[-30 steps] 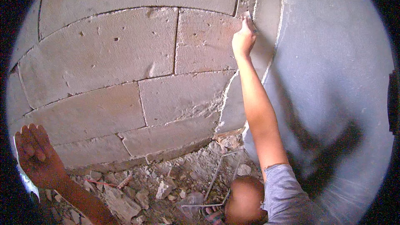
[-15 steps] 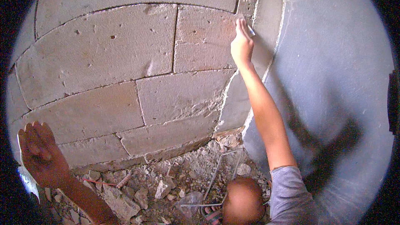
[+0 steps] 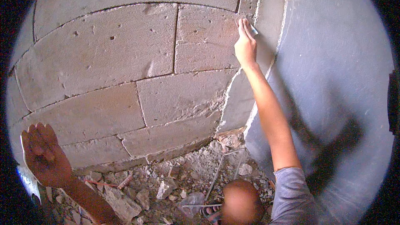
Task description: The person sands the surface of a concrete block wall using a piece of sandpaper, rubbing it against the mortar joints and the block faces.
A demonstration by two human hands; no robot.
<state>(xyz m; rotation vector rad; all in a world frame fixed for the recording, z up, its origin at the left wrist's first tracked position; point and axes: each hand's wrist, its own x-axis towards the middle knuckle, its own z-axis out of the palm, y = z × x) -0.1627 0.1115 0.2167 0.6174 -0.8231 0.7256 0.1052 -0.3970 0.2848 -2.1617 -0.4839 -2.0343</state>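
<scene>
My right hand [image 3: 246, 46] is stretched up to the block wall [image 3: 112, 50]. Its fingers are closed on a small flat scraper [image 3: 253, 30] with a shiny edge, pressed near the joint where the blocks meet a smooth grey strip [image 3: 268, 12]. Low at the left, my left hand [image 3: 46, 156] is raised with bent fingers. A thin pale edge runs along its outer side, and a shiny whitish piece [image 3: 30, 183] shows below it. What the left hand grips is mostly hidden.
A smooth blue-grey wall [image 3: 337, 58] stands at the right, with my arm's shadow on it. Rubble [image 3: 166, 188], a thin bent metal frame [image 3: 214, 178] and a clear plastic piece [image 3: 192, 203] lie along the wall's foot. My knee [image 3: 241, 202] is at the bottom.
My right hand has shifted slightly to the right along the wall, the scraper still in its fingers. My left hand has barely moved.
</scene>
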